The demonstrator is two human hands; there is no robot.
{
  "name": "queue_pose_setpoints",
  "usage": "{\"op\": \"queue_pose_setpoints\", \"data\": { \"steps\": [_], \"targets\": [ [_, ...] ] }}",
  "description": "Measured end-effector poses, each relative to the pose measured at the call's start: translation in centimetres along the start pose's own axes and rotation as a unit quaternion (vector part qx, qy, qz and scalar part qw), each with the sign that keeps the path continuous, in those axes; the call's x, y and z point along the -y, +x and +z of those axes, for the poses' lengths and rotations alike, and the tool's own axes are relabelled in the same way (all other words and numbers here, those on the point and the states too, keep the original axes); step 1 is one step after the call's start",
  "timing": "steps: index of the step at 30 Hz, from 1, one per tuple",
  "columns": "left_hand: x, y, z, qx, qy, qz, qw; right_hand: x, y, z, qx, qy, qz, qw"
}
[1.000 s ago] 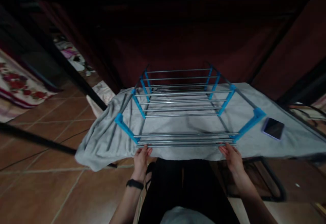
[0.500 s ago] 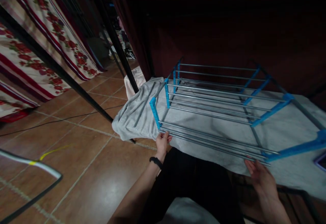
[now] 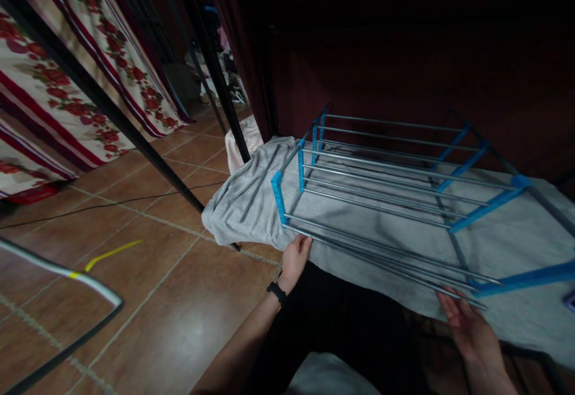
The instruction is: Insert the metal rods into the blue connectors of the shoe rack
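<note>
A rack (image 3: 399, 173) of thin metal tubes with blue plastic brackets lies on a grey cloth. At its near side, my left hand (image 3: 295, 258), with a black band at the wrist, pinches the left end of a metal rod (image 3: 381, 264). My right hand (image 3: 469, 326) holds the same rod near its right end, palm turned up and fingers under it. This rod runs along the rack's front, slanting away from the neighbouring tubes towards the right. The left blue bracket (image 3: 278, 197) stands just beyond my left hand; the long right bracket (image 3: 525, 278) lies beyond my right.
The grey cloth (image 3: 251, 203) covers a low surface, with a loose dark rod on its left part. A black post (image 3: 220, 77) rises at the left. On the tiled floor (image 3: 171, 299) are a bent tube (image 3: 99, 287) with a yellow strip and a dark cable.
Both hands have drawn the front rod a little towards me, opening a gap from the other tubes at its right end. The view has shifted slightly left.
</note>
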State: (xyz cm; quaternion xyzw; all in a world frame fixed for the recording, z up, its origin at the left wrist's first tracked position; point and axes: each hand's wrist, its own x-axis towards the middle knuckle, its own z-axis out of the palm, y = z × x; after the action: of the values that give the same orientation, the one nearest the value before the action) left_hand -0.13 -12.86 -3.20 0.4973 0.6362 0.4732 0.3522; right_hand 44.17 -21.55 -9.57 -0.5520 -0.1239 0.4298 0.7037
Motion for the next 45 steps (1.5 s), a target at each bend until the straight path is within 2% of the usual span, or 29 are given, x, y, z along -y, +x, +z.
{"op": "queue_pose_setpoints", "data": {
  "steps": [3,7,11,14,18,28,40,45],
  "targets": [
    [-0.8,-0.4,-0.3,0.044,0.176,0.085,0.98,0.0,-0.1,0.1,0.0,0.009,-0.001,1.0],
    [-1.3,-0.4,-0.5,0.114,0.377,0.174,0.902,0.1,-0.3,0.3,-0.003,0.0,0.0,1.0],
    [-1.3,-0.5,-0.6,0.156,0.48,0.225,0.834,0.1,-0.3,0.2,-0.001,-0.001,0.004,1.0],
    [-1.3,-0.8,-0.7,0.181,0.507,0.254,0.803,0.0,-0.2,0.1,-0.001,0.006,0.007,1.0],
    [-1.3,-1.0,-0.5,0.181,0.522,0.275,0.787,0.0,0.0,0.0,-0.006,0.009,0.009,1.0],
    [-0.9,-1.2,-0.3,0.182,0.534,0.284,0.776,-0.2,-0.2,0.1,-0.008,0.012,0.001,1.0],
    [-1.0,-1.6,-0.6,0.17,0.572,0.33,0.731,-0.5,0.3,-0.2,-0.013,0.034,0.005,0.999],
    [-1.3,-1.8,-0.9,0.179,0.583,0.326,0.722,-0.5,0.6,-0.3,-0.028,0.048,0.003,0.998]
  ]
}}
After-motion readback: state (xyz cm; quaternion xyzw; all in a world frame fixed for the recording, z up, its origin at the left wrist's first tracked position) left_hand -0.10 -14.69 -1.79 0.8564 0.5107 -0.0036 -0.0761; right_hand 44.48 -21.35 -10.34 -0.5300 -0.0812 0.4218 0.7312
